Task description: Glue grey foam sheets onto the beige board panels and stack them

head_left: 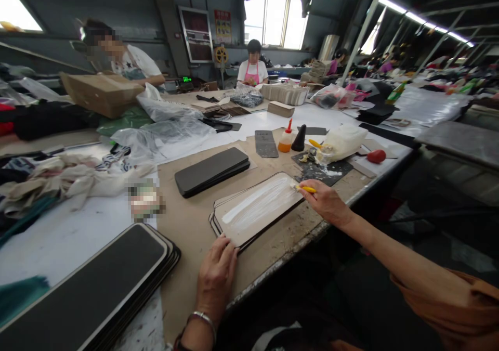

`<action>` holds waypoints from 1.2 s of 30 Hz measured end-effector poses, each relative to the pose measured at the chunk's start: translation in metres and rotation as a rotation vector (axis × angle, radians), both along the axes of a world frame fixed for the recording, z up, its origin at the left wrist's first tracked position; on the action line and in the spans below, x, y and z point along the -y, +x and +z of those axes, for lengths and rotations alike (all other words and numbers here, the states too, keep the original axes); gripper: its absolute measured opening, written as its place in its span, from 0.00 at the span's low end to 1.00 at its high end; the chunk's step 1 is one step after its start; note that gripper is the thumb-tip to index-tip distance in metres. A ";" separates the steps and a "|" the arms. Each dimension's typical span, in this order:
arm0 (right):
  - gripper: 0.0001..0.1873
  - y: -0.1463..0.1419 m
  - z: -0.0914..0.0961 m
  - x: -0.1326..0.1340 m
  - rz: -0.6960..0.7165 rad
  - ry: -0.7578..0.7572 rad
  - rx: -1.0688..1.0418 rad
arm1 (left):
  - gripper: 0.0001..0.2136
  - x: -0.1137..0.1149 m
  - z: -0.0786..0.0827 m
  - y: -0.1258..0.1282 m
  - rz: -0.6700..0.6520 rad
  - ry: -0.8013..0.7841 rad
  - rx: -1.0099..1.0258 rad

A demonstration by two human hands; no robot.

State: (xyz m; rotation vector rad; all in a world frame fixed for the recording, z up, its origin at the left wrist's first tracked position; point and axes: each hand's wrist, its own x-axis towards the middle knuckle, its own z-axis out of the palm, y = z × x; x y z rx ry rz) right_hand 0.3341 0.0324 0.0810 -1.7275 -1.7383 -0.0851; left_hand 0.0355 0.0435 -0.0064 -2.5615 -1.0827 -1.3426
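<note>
My right hand [325, 201] is closed around the yellow handle of a small glue brush [307, 189]. Its bristles touch the far right end of a beige rounded panel [259, 208], where white streaks of glue run lengthwise. The panel tops a slightly fanned stack with dark edges. At the near left corner, my left hand [216, 270] rests its outstretched fingers on the panel's edge; it wears a bracelet. Beyond the stack lie dark grey rounded panels [212, 170]. A cut-open whitish plastic jug [345, 142], with another yellow-handled brush [317, 145] at its mouth, lies on a glue-smeared dark sheet [323, 173].
Long black panels with pale borders [97, 283] are stacked at the near left. A red-tipped bottle of orange liquid [285, 140], a black cone [299, 139] and a red object [376, 156] stand or lie farther back. Two co-workers sit across, near a cardboard box [99, 93].
</note>
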 end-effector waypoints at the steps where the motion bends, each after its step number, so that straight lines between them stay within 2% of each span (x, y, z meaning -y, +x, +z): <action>1: 0.11 -0.007 -0.002 0.002 0.036 -0.008 -0.005 | 0.06 0.000 0.000 0.000 -0.004 -0.005 0.006; 5: 0.09 -0.064 -0.004 0.024 0.250 -0.070 -0.200 | 0.06 0.000 0.002 0.000 0.007 -0.010 -0.001; 7: 0.08 -0.093 -0.003 0.034 0.310 -0.131 -0.343 | 0.06 0.000 0.003 0.000 0.017 -0.001 -0.012; 9: 0.08 -0.109 -0.003 0.038 0.334 -0.178 -0.466 | 0.05 0.000 0.005 -0.001 0.020 0.006 -0.025; 12: 0.09 -0.110 -0.003 0.035 0.301 -0.202 -0.535 | 0.05 0.001 0.008 0.000 0.018 0.000 -0.038; 16: 0.09 -0.097 0.002 0.021 0.226 -0.113 -0.492 | 0.05 0.002 0.011 0.001 0.014 -0.026 -0.025; 20: 0.11 -0.106 0.000 -0.010 0.240 -0.099 -0.595 | 0.05 0.002 0.012 0.003 0.023 -0.020 -0.019; 25: 0.15 -0.122 -0.015 -0.049 0.217 -0.195 -0.730 | 0.05 0.000 0.011 0.004 0.013 -0.010 -0.015; 29: 0.14 -0.101 -0.013 -0.058 0.129 -0.184 -0.595 | 0.06 0.001 0.010 0.003 0.010 -0.003 -0.019; 36: 0.13 -0.012 -0.004 -0.062 -0.163 -0.084 -0.312 | 0.05 -0.001 0.009 0.003 -0.025 0.043 0.012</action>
